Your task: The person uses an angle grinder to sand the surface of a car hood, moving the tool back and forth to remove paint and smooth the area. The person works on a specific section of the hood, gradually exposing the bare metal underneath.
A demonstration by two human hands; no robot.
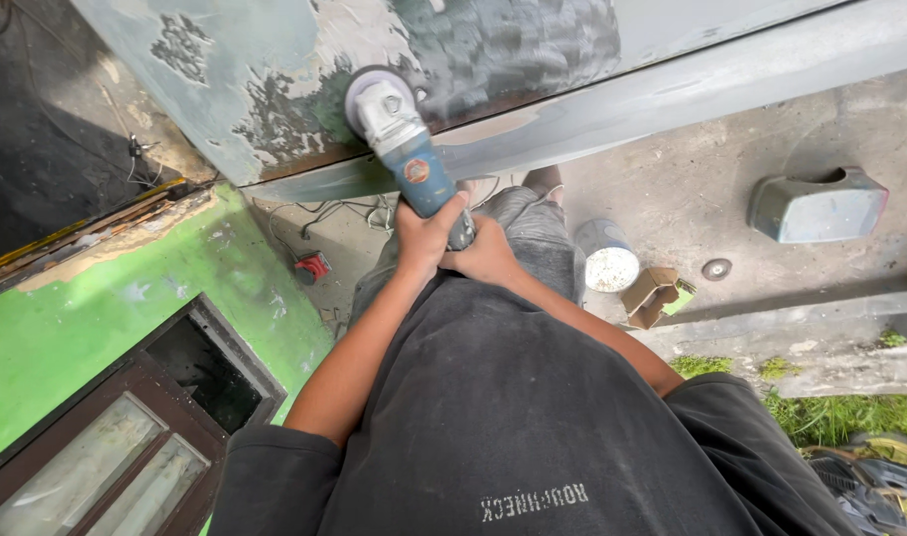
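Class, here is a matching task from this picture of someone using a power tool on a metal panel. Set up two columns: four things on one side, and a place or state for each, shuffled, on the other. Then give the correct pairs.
Things
1. angle grinder
2. round tin
3. cardboard box
4. grey curved cover

Places or states
A. lying open on the concrete, beside the tin
B. held in both hands, disc against the panel
C. far right on the concrete, on its own
D. standing on the ground, holding something pale and grainy

Pairs: 1-B, 2-D, 3-A, 4-C
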